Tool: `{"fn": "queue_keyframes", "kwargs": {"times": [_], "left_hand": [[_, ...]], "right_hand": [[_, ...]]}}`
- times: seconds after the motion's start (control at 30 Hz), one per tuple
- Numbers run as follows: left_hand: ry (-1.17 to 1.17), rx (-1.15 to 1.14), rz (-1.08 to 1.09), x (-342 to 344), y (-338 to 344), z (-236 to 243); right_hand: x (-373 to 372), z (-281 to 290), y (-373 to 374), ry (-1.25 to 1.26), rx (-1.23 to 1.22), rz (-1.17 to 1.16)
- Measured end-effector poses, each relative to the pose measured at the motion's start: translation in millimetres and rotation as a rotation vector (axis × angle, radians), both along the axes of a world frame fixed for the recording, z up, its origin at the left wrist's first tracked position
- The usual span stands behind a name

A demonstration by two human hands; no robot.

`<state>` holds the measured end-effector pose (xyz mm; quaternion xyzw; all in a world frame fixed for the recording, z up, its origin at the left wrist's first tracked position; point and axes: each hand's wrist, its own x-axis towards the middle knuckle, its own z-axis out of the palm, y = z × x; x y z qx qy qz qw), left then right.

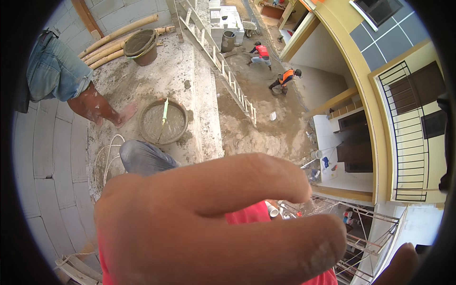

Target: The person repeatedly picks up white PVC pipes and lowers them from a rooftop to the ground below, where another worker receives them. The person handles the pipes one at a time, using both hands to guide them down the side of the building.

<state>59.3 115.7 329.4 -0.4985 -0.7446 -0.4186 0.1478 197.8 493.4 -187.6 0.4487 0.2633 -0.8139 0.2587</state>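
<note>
My left hand (204, 228) fills the lower middle, very close. Two of its fingers stretch to the right with a gap between them, and nothing shows in that gap. At the lower right edge, a blurred fingertip (403, 261) appears to be my right hand's; the rest is out of view. Beyond my left hand is my bent knee (145, 157) in grey-blue trousers. A round tub of wet grey mortar (154, 116) stands past the knee, with a slim pale-green tool (165, 113) lying across it. Neither hand touches the tub.
A person's bare leg (95, 104) in denim shorts stands at left, beside a block wall (52, 156). Behind are a mortar bucket (145, 58) and bamboo poles (121, 29). A ladder (223, 69) leans at the slab's edge; two workers (261, 51) are far below. Scaffolding (365, 237) stands lower right.
</note>
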Motion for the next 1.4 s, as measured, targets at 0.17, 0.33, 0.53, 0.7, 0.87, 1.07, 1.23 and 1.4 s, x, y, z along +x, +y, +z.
{"fn": "queue_keyframes", "kwargs": {"times": [0.17,0.33,0.53,0.7,0.87,1.07,1.23,1.4], "left_hand": [[-0.122,-0.002,-0.007,7,-12,8],[-0.239,0.124,0.023,-28,-17,-61],[-0.512,0.069,0.399,-42,-61,-157],[-0.636,-0.019,0.890,-17,-121,-185],[-0.845,0.088,1.409,53,-228,-263],[-1.339,-1.019,1.238,134,-279,-354],[-1.158,-1.067,0.996,88,-236,-311],[-0.642,-0.459,1.155,56,-209,-191]], "right_hand": [[-16,1,-4,0.032,-0.008,0.075],[-27,2,-4,0.038,-0.006,0.137],[-28,-7,-8,-0.016,0.098,0.153],[-15,-14,-2,-0.050,0.140,0.165],[-3,-20,-3,-0.084,0.166,0.173],[4,-21,-4,-0.086,0.170,0.187],[0,-20,-1,-0.097,0.194,0.220],[-9,-22,3,-0.142,0.249,0.323]]}}
